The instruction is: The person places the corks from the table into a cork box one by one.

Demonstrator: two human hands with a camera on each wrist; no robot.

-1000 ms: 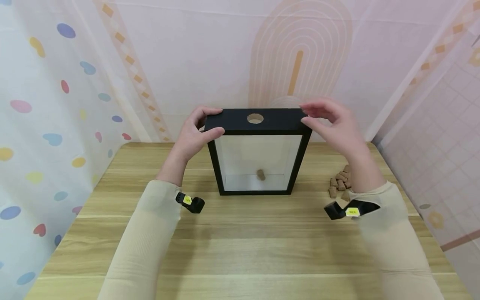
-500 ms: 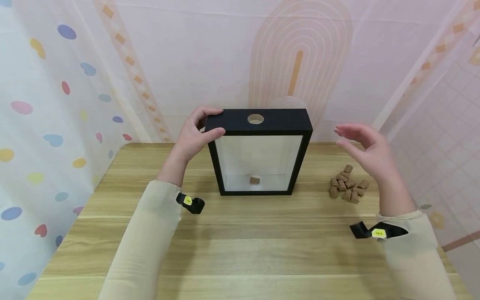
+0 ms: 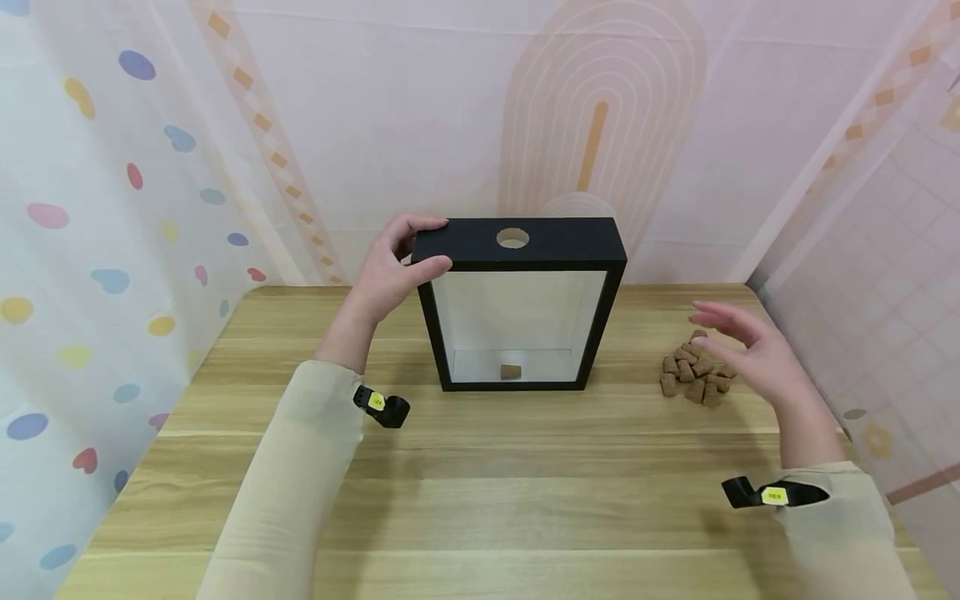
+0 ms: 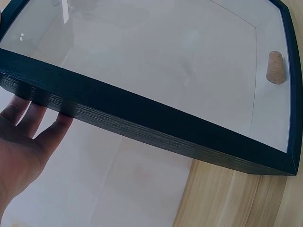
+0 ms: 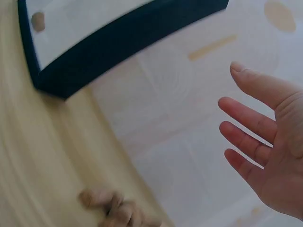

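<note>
Unreadable yellow tags (image 3: 774, 496) on wristbands

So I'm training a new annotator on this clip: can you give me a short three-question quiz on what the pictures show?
1. True or false: the left hand holds the top corner of the black frame box.
2. How many corks lie inside the box? A) none B) one C) four
3. Fill in: the right hand, open and holding nothing, hovers above the ____ of corks on the table.

Key: 1 true; 2 B, a single cork on the box floor; 3 pile.
</note>
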